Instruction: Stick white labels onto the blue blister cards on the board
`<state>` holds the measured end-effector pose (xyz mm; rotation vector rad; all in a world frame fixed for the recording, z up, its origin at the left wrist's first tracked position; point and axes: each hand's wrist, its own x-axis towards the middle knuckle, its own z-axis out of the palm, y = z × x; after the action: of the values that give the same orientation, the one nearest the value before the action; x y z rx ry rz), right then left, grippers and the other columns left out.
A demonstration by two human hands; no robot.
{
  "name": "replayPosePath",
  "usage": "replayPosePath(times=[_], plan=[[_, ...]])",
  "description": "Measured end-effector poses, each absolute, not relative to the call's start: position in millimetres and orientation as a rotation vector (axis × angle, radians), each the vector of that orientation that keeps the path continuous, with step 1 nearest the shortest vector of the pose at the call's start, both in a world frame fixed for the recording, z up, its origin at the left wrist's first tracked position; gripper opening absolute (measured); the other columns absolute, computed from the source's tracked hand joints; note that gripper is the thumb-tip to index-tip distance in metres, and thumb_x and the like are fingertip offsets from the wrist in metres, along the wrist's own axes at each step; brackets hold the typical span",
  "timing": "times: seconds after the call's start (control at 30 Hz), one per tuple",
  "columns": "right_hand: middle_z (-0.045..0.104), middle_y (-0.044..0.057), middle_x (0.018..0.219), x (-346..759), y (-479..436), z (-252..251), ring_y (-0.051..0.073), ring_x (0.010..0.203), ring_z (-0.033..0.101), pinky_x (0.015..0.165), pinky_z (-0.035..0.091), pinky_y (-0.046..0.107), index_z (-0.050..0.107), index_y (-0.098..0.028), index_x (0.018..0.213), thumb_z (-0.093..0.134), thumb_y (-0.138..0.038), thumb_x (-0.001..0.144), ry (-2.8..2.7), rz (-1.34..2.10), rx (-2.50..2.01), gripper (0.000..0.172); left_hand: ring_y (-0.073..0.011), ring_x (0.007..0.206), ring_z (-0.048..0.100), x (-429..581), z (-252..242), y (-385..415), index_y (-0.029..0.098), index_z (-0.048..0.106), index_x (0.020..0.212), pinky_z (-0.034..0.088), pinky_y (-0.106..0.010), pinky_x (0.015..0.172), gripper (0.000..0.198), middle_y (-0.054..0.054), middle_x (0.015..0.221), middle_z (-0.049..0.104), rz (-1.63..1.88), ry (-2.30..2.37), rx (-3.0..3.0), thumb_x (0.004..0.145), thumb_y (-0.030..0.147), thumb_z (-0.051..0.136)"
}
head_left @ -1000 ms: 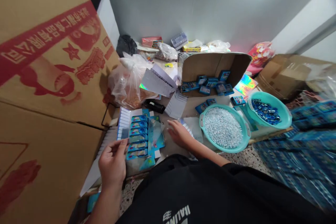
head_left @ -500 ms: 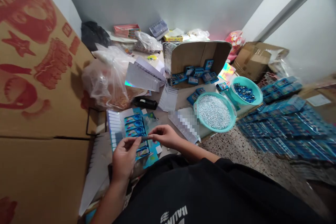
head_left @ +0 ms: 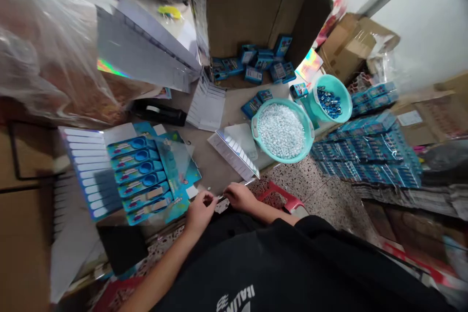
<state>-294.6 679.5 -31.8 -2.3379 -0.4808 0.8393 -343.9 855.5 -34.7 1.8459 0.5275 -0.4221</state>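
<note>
My left hand [head_left: 199, 213] is closed in a pinch at the table's front edge, thumb and index finger curled together. Beside it, my right hand [head_left: 240, 197] is closed too, its fingertips almost meeting the left ones. Something small and pale may lie between the fingertips, but it is too small to make out. To the left lies an open blue display card box [head_left: 179, 207] with several blue packs [head_left: 144, 168] in a column, each with a round or oval recess. A striped folded card [head_left: 234, 153] lies just beyond my right hand.
A turquoise basin of white pellets [head_left: 281, 129] stands right of centre, with another basin of small blue wrapped pieces [head_left: 329, 102] behind it. An upright carton [head_left: 248, 19] holds little blue boxes. Wrapped blue stacks [head_left: 369, 151] and a red stool [head_left: 281, 196] are at right.
Both hands have moved from over the blue packs to the table's front edge, close to my body. The view has tipped down and come nearer, uncovering the whole row of packs.
</note>
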Motion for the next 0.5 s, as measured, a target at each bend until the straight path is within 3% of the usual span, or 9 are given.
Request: replayPosePath(times=[0.33,0.5], plan=[[0.069,0.008,0.087,-294,692,-53,0.017,0.079,0.060,0.070,0.039,0.027,0.067,-0.014,0.089,0.059,-0.021,0.089,-0.815,0.961,-2.368,0.010,-0.0207,0.069,0.064,-365,-42,859,0.024,0.060,0.076,0.041,-0.029,0.064,0.019,-0.002,0.071,0.067,-0.541,0.426,2.152,0.084,0.038,0.051],[0.071,0.010,0.094,-291,693,-57,0.020,0.082,0.063,0.069,0.040,0.028,0.063,-0.016,0.098,0.062,-0.027,0.088,-0.872,0.982,-2.411,0.015,-0.0218,0.072,0.064,-368,-43,861,0.024,0.057,0.074,0.040,-0.029,0.064,0.020,-0.003,0.072,0.067,-0.562,0.389,2.261,0.086,0.038,0.050]])
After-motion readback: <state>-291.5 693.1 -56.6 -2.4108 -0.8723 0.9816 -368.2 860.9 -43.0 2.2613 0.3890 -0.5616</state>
